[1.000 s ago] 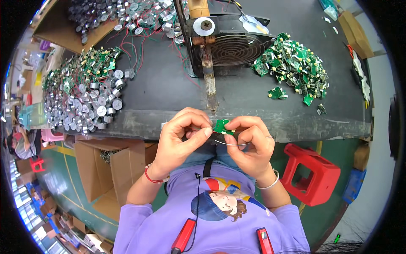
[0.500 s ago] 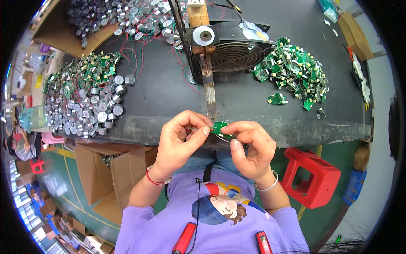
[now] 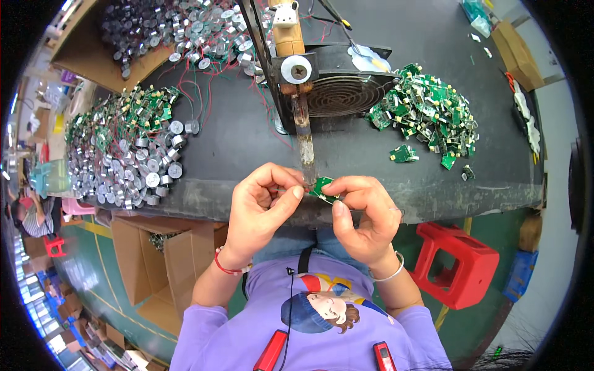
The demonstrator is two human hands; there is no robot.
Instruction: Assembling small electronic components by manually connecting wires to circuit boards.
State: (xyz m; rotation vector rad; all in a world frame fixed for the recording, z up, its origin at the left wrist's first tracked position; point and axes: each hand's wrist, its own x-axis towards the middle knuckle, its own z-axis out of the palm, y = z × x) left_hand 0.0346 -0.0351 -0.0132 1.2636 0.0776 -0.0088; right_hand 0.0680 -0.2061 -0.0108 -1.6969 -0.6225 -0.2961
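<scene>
My right hand (image 3: 365, 213) pinches a small green circuit board (image 3: 322, 188) between thumb and fingertips. A thin pale strand runs below the board by this hand; its kind is unclear. My left hand (image 3: 266, 201) is closed at the board's left edge, its thumb and forefinger on a thin reddish wire that is mostly hidden by the fingers. Just above them, the tip of a wooden-handled soldering iron (image 3: 305, 145) points down, fixed in a holder. The tip reaches the board's left edge; whether it touches cannot be made out.
Round metal motors with wires (image 3: 145, 164) and wired boards lie heaped at left, with more motors by a tilted carton (image 3: 80, 62). A black fan (image 3: 343, 96) stands behind the iron. Loose green boards (image 3: 433, 111) are piled at right. A red stool (image 3: 458, 266) and an open carton (image 3: 167, 266) stand below.
The board and both hands have come closer to the iron's tip, which now meets the board's left edge. Both hands keep their pinch. The whole view has shifted slightly.
</scene>
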